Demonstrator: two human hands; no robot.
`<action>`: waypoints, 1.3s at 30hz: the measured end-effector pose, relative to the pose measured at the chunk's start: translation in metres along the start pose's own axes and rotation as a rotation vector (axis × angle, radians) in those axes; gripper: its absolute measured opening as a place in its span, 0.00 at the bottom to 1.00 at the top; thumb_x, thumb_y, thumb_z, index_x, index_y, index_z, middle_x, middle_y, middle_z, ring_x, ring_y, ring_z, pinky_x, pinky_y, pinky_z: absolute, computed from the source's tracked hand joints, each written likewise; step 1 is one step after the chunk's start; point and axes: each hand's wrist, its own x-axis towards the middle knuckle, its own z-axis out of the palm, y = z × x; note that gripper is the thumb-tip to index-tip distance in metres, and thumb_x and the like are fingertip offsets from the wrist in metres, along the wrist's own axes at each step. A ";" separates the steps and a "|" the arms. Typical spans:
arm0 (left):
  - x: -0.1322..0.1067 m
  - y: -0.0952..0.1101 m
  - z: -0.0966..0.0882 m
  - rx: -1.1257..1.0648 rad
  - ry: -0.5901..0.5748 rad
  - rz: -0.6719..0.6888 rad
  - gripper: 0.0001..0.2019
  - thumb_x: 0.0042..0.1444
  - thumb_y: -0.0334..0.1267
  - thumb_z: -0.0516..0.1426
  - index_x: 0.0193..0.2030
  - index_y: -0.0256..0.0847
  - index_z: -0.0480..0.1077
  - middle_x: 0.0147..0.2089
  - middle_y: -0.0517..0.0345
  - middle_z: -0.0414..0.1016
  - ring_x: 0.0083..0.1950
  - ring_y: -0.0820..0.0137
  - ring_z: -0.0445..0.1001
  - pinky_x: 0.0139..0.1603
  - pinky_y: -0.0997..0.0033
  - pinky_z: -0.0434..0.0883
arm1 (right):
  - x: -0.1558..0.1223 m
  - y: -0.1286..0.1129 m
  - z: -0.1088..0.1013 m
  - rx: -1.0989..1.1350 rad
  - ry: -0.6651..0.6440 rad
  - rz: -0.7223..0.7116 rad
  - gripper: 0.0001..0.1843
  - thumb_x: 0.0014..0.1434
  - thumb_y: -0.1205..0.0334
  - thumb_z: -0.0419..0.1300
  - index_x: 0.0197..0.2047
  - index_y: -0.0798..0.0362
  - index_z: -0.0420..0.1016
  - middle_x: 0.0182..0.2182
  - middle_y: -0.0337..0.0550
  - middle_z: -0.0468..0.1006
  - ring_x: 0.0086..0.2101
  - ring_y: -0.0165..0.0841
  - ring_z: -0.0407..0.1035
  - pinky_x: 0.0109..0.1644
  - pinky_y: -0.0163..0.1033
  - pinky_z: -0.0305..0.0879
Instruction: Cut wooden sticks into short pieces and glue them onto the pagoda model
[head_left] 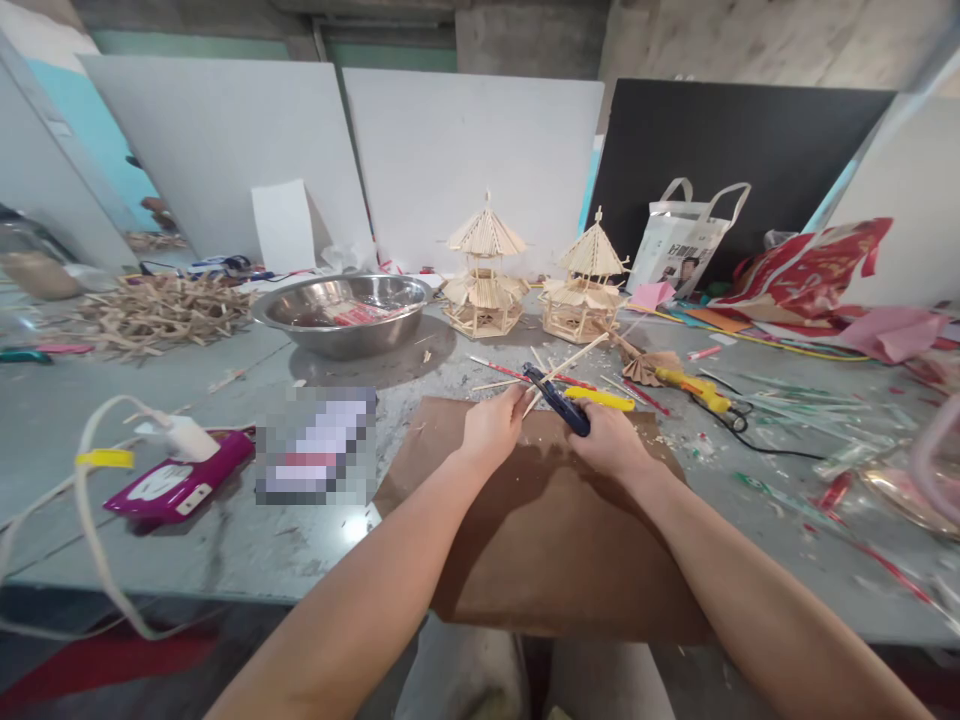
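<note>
My left hand (495,428) is closed on a thin wooden stick (576,357) that slants up to the right. The fingers of my right hand (611,435) wrap around a dark blue pliers-like tool (555,400), whose head lies across the stick near my left fingertips. Its jaws are too small to make out. Just beyond my right hand is a yellow tool (600,399), perhaps a utility knife. Both hands are above the far part of a brown board (555,540). More thin sticks and a red striped strip (499,370) lie behind them.
Two stick-built pagoda models (486,265) (585,280) stand at the back beside a metal basin (345,315). To the left are a phone (319,445), a purple power strip (180,480) and a stick pile (169,312). A yellow-handled corded tool (694,388) and plastic scraps (795,405) lie right.
</note>
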 end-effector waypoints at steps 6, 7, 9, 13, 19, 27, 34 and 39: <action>0.000 0.001 0.004 0.017 0.020 0.038 0.18 0.57 0.45 0.38 0.35 0.40 0.65 0.30 0.53 0.71 0.33 0.68 0.69 0.30 0.74 0.57 | -0.003 0.000 -0.002 -0.038 0.002 0.008 0.18 0.46 0.59 0.51 0.42 0.54 0.66 0.35 0.45 0.74 0.37 0.36 0.67 0.39 0.35 0.57; 0.000 0.000 0.004 0.018 0.015 0.037 0.18 0.57 0.45 0.38 0.36 0.40 0.65 0.30 0.53 0.71 0.33 0.68 0.70 0.30 0.74 0.57 | -0.004 -0.001 -0.002 -0.045 0.002 0.009 0.17 0.47 0.59 0.51 0.41 0.54 0.66 0.35 0.45 0.74 0.37 0.37 0.67 0.39 0.35 0.57; 0.000 0.000 0.004 0.013 0.002 0.027 0.18 0.57 0.45 0.38 0.37 0.41 0.65 0.31 0.53 0.72 0.33 0.67 0.70 0.30 0.74 0.58 | -0.004 -0.002 -0.003 -0.060 -0.011 0.012 0.17 0.47 0.59 0.51 0.40 0.54 0.67 0.35 0.46 0.74 0.37 0.37 0.67 0.38 0.36 0.57; 0.002 -0.002 0.006 -0.017 -0.023 -0.007 0.19 0.57 0.46 0.37 0.38 0.41 0.65 0.30 0.53 0.72 0.33 0.66 0.70 0.29 0.74 0.58 | -0.003 -0.005 -0.004 -0.085 -0.036 0.058 0.18 0.47 0.57 0.51 0.41 0.55 0.67 0.36 0.47 0.74 0.37 0.38 0.67 0.38 0.37 0.58; 0.004 -0.005 0.007 -0.010 -0.065 -0.041 0.21 0.57 0.47 0.35 0.36 0.40 0.64 0.30 0.52 0.71 0.35 0.66 0.70 0.30 0.73 0.60 | -0.002 -0.010 -0.007 -0.005 -0.098 0.101 0.18 0.47 0.56 0.53 0.43 0.50 0.68 0.37 0.44 0.74 0.38 0.39 0.67 0.37 0.37 0.59; -0.007 0.014 0.011 0.105 -0.246 -0.023 0.20 0.57 0.44 0.34 0.41 0.39 0.62 0.34 0.47 0.72 0.37 0.62 0.71 0.33 0.67 0.64 | 0.002 0.004 -0.020 -0.012 -0.327 0.212 0.42 0.49 0.34 0.28 0.25 0.56 0.73 0.25 0.52 0.74 0.32 0.39 0.69 0.36 0.39 0.62; -0.016 0.023 0.023 0.207 -0.365 0.040 0.16 0.52 0.44 0.44 0.38 0.40 0.67 0.34 0.46 0.72 0.37 0.59 0.71 0.34 0.63 0.66 | -0.013 0.006 -0.027 0.187 -0.582 0.471 0.43 0.46 0.32 0.26 0.17 0.57 0.67 0.19 0.51 0.73 0.17 0.33 0.67 0.24 0.37 0.63; -0.016 0.023 0.027 0.234 -0.367 0.061 0.16 0.52 0.41 0.44 0.38 0.39 0.67 0.34 0.45 0.72 0.37 0.59 0.71 0.35 0.61 0.67 | -0.015 0.006 -0.023 0.203 -0.575 0.493 0.42 0.46 0.31 0.27 0.19 0.57 0.66 0.19 0.50 0.72 0.16 0.31 0.66 0.22 0.37 0.63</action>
